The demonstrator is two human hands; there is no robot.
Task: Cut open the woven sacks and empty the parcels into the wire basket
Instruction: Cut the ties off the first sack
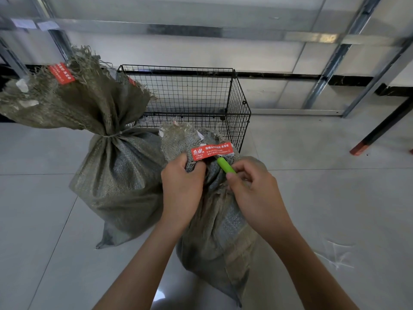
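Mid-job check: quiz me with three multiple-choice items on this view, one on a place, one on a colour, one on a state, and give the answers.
1. Where is the black wire basket?
A. Behind the nearer grey-green woven sack
B. On top of it
C. Between it and the camera

2. What colour is the small cutter held by the right hand?
A. Red
B. Green
C. Black

3. The neck of the farther woven sack is:
A. Cut open
B. Tied shut
C. Gripped by both hands

Answers:
1 A, the basket stands beyond the sack.
2 B, its green body shows at the neck that the left hand grips.
3 B, a cord cinches it.
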